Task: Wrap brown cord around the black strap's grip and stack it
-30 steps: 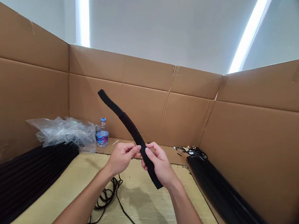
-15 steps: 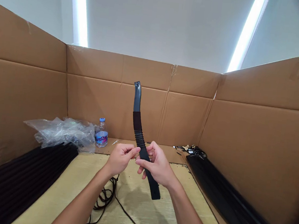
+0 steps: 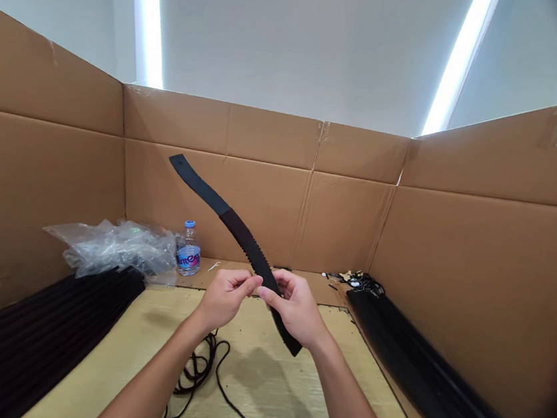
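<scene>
A long, slightly curved black strip (image 3: 203, 192) slants in the air above the table. It has a small hole near its upper end, a dark brown sleeve-like band midway and a row of ridges below that. My right hand (image 3: 292, 308) is closed round its lower part, thumb on the near side. At the strip's left edge, just below the ridges, my left hand (image 3: 228, 300) pinches with thumb and forefinger. A loose black cord (image 3: 197, 371) lies coiled on the table below my left hand; its upper end is hidden behind that hand.
Long black strips (image 3: 70, 313) are stacked along the left, with clear plastic bags (image 3: 123, 245) and a water bottle (image 3: 189, 249) behind. Black material (image 3: 421, 373) runs along the right, small black parts (image 3: 368, 283) at its far end. Cardboard walls (image 3: 260, 193) enclose the pale tabletop (image 3: 339, 384).
The strip's upper end has swung left and its face has turned, the ridges now showing along its right edge. Both hands stay nearly in place. The cord on the table has shifted slightly.
</scene>
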